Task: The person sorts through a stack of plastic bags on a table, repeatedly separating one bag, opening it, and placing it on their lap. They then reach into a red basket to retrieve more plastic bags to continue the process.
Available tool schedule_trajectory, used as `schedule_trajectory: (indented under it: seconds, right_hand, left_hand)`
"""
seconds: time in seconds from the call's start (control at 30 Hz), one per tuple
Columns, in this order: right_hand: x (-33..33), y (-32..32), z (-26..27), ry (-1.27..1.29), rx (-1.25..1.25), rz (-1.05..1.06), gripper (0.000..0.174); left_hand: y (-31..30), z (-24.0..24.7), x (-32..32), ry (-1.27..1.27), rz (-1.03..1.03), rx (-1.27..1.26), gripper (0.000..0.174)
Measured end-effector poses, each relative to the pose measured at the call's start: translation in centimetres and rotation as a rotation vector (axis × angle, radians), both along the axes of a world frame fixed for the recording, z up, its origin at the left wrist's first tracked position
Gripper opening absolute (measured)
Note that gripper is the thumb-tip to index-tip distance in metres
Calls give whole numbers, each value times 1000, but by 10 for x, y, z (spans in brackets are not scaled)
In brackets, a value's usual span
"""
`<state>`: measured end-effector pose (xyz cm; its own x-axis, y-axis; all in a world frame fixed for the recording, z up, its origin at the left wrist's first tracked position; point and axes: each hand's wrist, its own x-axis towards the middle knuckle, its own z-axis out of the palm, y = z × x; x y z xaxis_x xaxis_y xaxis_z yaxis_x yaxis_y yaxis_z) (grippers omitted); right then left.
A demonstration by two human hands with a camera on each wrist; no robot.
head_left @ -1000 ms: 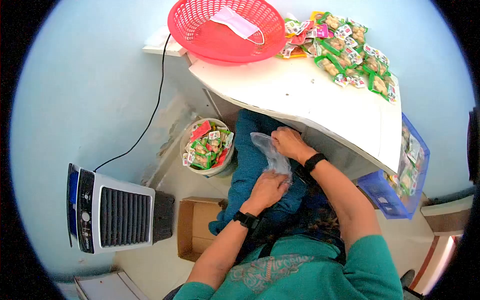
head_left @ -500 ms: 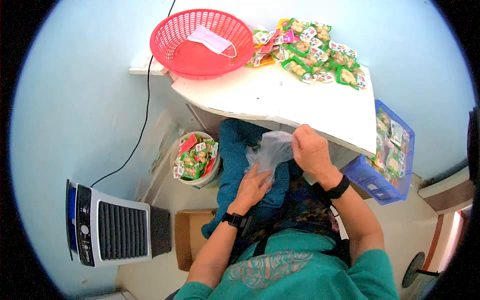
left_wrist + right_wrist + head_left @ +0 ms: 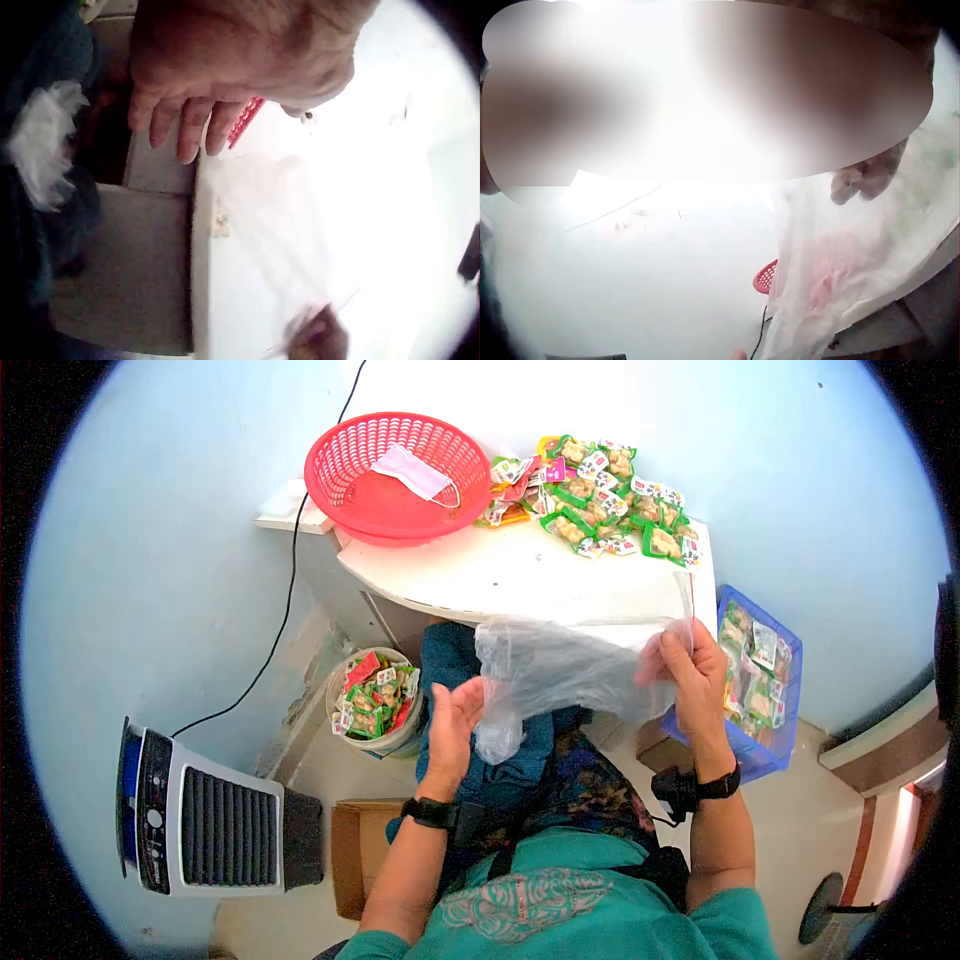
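The bag (image 3: 570,670) is spread wide across the middle of the frame, just below the table (image 3: 500,575) edge. The right hand (image 3: 690,670) pinches its right edge, fingers curled on the plastic. The left hand (image 3: 452,722) is released, fingers straight, beside the bag's bunched lower-left end. The basket (image 3: 395,475) and packets (image 3: 600,500) sit at the top.

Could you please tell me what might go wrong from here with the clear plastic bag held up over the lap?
1. Only the right hand pinches the plastic bag. The left hand is open beside it, so the thin film may slip or sag shut.
2. The snack packets lie heaped near the far corner of the table. A reach across with the bag dangling could sweep some off.
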<state>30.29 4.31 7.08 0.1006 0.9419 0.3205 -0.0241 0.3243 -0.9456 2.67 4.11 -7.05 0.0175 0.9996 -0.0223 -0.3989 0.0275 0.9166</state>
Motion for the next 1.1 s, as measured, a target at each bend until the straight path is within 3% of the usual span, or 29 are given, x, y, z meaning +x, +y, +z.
schedule_trajectory:
  seconds: [0.07, 0.1, 0.2, 0.4, 0.7, 1.1]
  right_hand:
    - [3, -5, -6, 40, -40, 34, 16]
    - [3, -8, -9, 52, -62, 45, 16]
    - [10, -16, -18, 48, -121, 111, 15]
    - [32, -33, -35, -40, -213, 92, 13]
    - [50, -44, -49, -67, -254, 56, 12]
    - [56, -40, -64, -99, -328, 91, 11]
  left_hand:
    - [-1, 18, -6, -135, -71, 45, 66]
    - [-5, 32, -2, -34, -78, 42, 68]
    - [-9, 41, 3, 83, 17, 104, 48]
    - [-12, 49, 10, -91, 210, 96, 9]
    - [-26, 73, 17, -156, -59, -4, 23]
    - [-26, 58, 17, 136, 192, 136, 18]
